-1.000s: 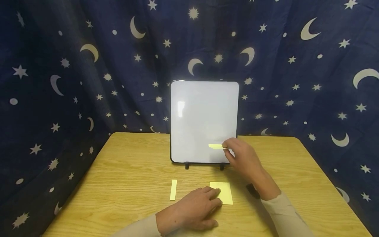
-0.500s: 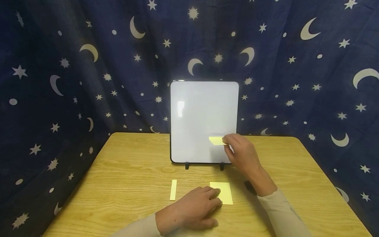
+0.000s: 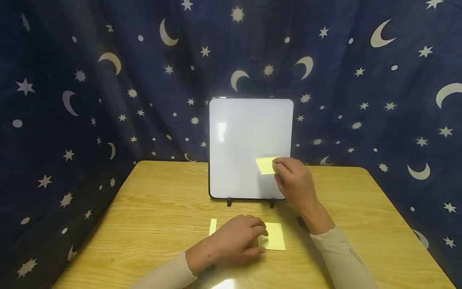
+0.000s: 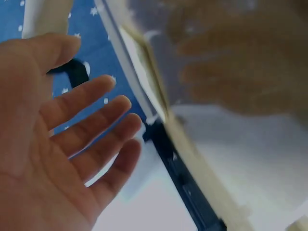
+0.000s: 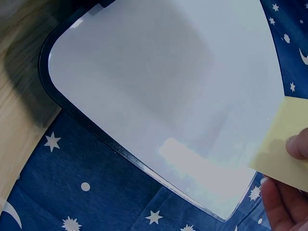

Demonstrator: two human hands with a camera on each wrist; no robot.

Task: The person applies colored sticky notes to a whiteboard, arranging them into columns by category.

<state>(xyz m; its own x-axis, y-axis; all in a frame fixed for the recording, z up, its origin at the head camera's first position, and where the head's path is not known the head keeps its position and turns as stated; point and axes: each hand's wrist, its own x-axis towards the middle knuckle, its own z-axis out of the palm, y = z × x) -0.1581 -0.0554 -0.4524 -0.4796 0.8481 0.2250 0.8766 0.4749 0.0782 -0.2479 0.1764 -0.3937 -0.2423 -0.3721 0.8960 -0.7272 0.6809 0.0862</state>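
My right hand (image 3: 297, 182) pinches a yellow sticky note (image 3: 265, 165) by its right side, in front of the lower right of a white board (image 3: 245, 132). Thumb and fingers grip the note (image 5: 276, 151) in the right wrist view; whether it touches the board I cannot tell. Over the table my left hand (image 3: 236, 239) hovers with loosely bent fingers beside a square yellow sticky note or pad (image 3: 276, 237). Its fingers are spread and hold nothing in the left wrist view, where the hand (image 4: 72, 134) shows its palm. A narrow yellow strip (image 3: 213, 226) lies partly behind the left hand.
The board stands upright on small black feet (image 3: 272, 204) near the back of the wooden table (image 3: 162, 200). A dark blue curtain (image 3: 144, 80) with moons and stars hangs behind and along the sides.
My right hand has raised the sticky note along the board and tilted it so more of its face shows. My left hand has lifted from the yellow square and shifted slightly left.
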